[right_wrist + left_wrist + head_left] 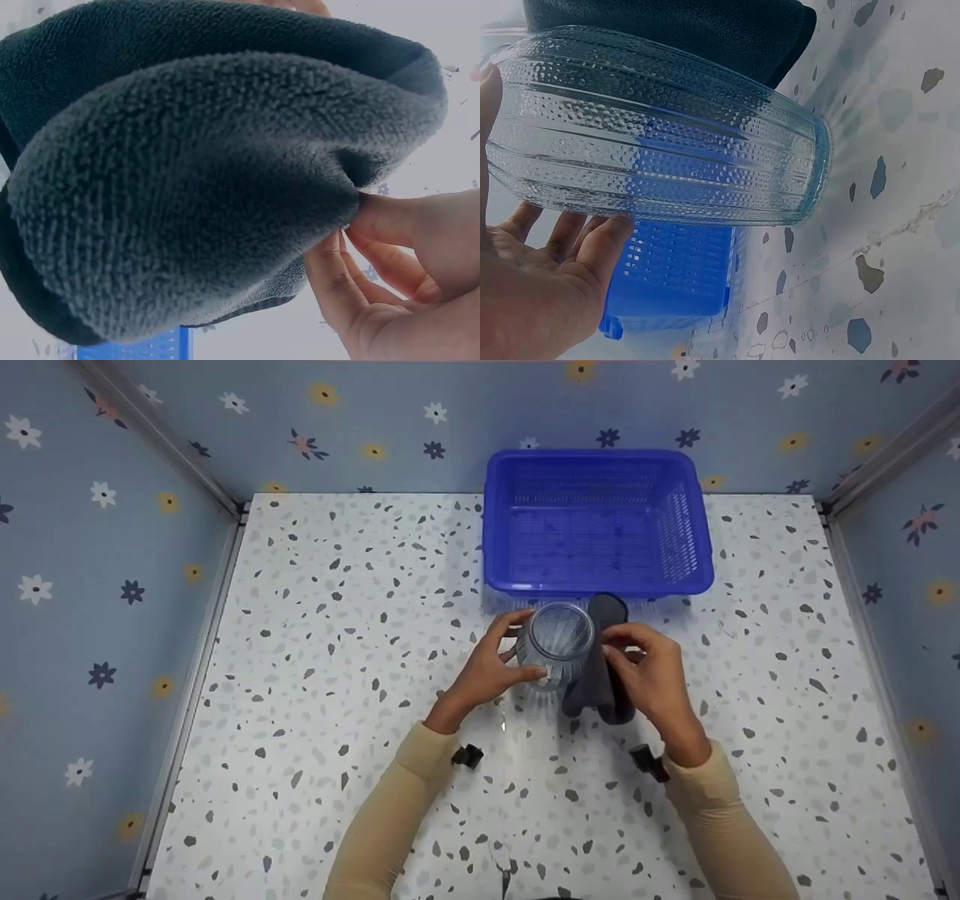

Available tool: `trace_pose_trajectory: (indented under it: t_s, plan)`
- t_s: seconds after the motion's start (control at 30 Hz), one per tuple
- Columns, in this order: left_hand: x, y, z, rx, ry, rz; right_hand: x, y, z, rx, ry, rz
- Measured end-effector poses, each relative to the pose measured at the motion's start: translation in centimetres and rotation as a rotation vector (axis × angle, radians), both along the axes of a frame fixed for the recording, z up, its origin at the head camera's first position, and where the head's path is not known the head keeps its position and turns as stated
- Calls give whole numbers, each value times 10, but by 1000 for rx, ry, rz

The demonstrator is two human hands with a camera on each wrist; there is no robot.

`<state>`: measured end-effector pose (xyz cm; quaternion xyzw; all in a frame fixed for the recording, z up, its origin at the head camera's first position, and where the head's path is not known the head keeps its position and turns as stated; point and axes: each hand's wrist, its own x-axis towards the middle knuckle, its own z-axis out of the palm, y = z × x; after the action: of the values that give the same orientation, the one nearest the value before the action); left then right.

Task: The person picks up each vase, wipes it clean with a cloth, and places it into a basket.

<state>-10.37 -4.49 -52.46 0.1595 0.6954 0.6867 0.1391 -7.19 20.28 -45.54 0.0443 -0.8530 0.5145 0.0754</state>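
Observation:
A clear glass jar (559, 641) with vertical ribs and a bubbled texture stands upright just in front of the basket. My left hand (489, 664) holds it round its left side, thumb at the front and fingers behind; the left wrist view shows the ribbed jar (660, 135) close up. Against its right side lies a dark grey cloth (598, 675), folded and bunched. The right hand (649, 664) pinches this cloth between thumb and fingertips. In the right wrist view the fuzzy cloth (187, 195) fills most of the picture and hides the jar.
A blue plastic basket (499, 521) with slotted walls stands behind the jar, near the back wall. The white speckled tabletop (337, 645) spreads out around both arms. Flower-patterned panels (97, 585) close off the left, back and right sides.

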Motion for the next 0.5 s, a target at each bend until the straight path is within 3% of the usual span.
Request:
trace_pose_trajectory:
  t_s: [0.2,0.5]
  plan:
    - [-1,0,-1,1,4,4,-3,3,-13,-2,-45,-2]
    - [0,1,-1,5,-4,14,-8,5,-57,21,-94,26]
